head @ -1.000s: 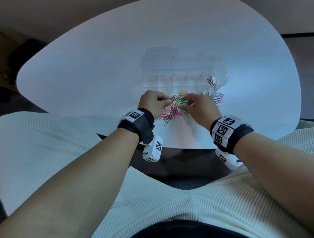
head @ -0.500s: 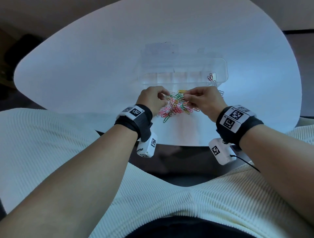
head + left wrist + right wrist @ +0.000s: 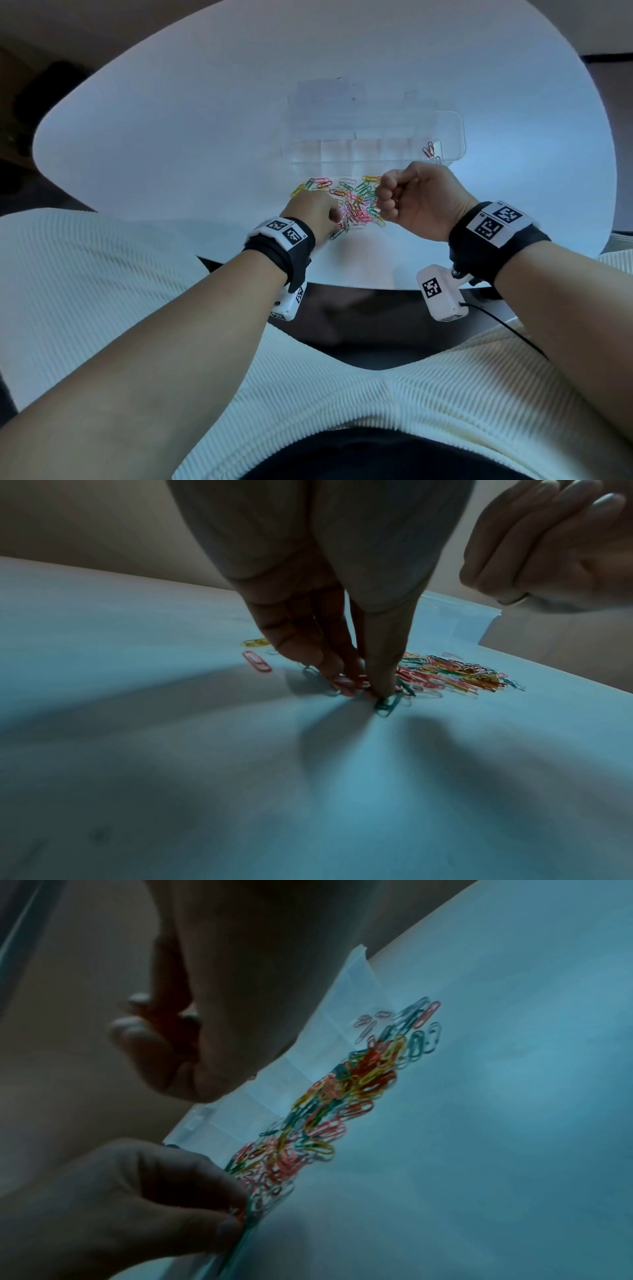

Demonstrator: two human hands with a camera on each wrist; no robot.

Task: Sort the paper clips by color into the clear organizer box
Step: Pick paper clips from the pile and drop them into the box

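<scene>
A heap of mixed-colour paper clips [image 3: 356, 205] lies on the white table just in front of the clear organizer box [image 3: 459, 137]. A few red clips [image 3: 430, 150] sit in the box's rightmost compartment. My left hand [image 3: 337, 219] is down on the heap's near-left edge. Its thumb and fingertips [image 3: 373, 688] pinch together on red and green clips. My right hand [image 3: 385, 202] hovers above the heap's right side, curled into a fist. A small loop like a clip's end [image 3: 514, 599] pokes out under it. The rest of what it holds is hidden.
Loose yellow and pink clips [image 3: 255, 661] lie apart on the left of the heap. The round white table [image 3: 171, 144] has its near edge just behind my wrists. The box's other compartments look bare.
My right hand has lifted off the heap and closed into a fist. My left hand has slid toward the heap's near-left edge and pinches there.
</scene>
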